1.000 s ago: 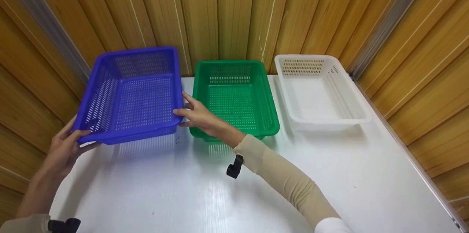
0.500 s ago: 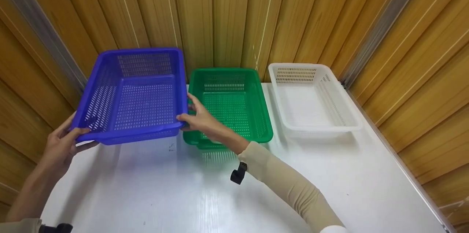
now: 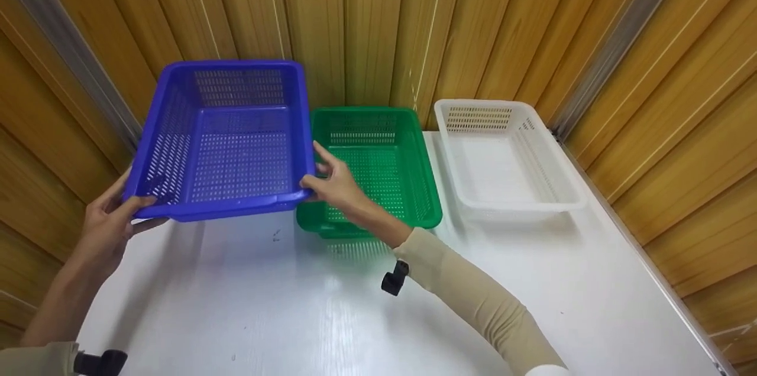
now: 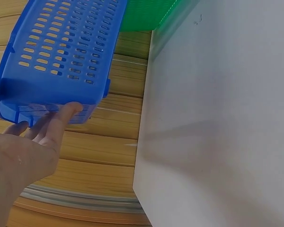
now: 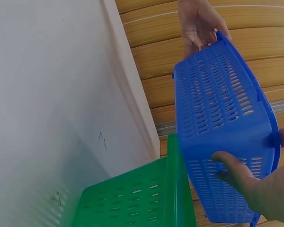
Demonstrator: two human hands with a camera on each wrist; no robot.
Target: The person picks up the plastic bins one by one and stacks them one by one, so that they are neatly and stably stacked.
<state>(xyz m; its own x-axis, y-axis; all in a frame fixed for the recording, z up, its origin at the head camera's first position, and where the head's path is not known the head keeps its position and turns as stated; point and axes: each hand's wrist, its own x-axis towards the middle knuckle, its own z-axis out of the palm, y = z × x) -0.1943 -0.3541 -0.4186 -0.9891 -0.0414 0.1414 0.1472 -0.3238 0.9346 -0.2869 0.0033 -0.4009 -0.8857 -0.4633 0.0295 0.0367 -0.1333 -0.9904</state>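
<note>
A blue perforated basket (image 3: 230, 139) is lifted off the white table (image 3: 331, 317), tilted with its far end high. My left hand (image 3: 118, 216) grips its near left corner, thumb on the rim; the left wrist view shows those fingers (image 4: 61, 116) under the blue basket (image 4: 61, 52). My right hand (image 3: 331, 184) grips the near right corner; in the right wrist view its fingers (image 5: 232, 172) press the side of the blue basket (image 5: 222, 137). A green basket (image 3: 372, 169) stands on the table just right of it, partly behind my right hand.
A white basket (image 3: 502, 157) stands at the right, by the wall corner. Wooden panel walls (image 3: 378, 27) close in the back and both sides. The table's left edge (image 4: 144, 142) lies under the blue basket. The green basket (image 5: 137, 198) shows from below.
The blue basket has risen and shifted slightly right, its right rim now overlapping the green basket's left edge. Both hands moved up with it.
</note>
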